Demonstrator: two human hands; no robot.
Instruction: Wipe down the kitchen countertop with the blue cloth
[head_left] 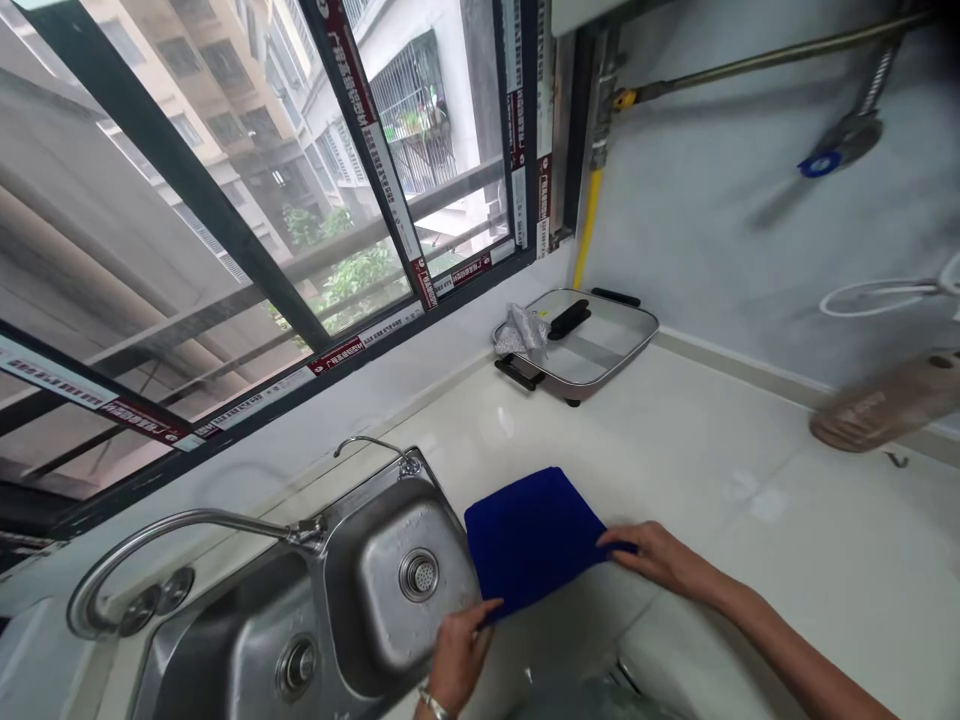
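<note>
A dark blue cloth [529, 535] lies spread flat on the white countertop [735, 500], right beside the steel sink [390, 590]. My left hand [459, 655] pinches the cloth's near left corner at the sink's edge. My right hand [656, 555] holds the cloth's right corner, fingers pressed on it.
The double steel sink has a curved tap [180, 530] at its left. A lidded electric pan [581, 340] with a crumpled silver scrubber [521, 328] stands in the far corner under a yellow pipe [589, 225]. A blurred brown object [885, 405] lies at the right wall. The window [247, 220] runs behind.
</note>
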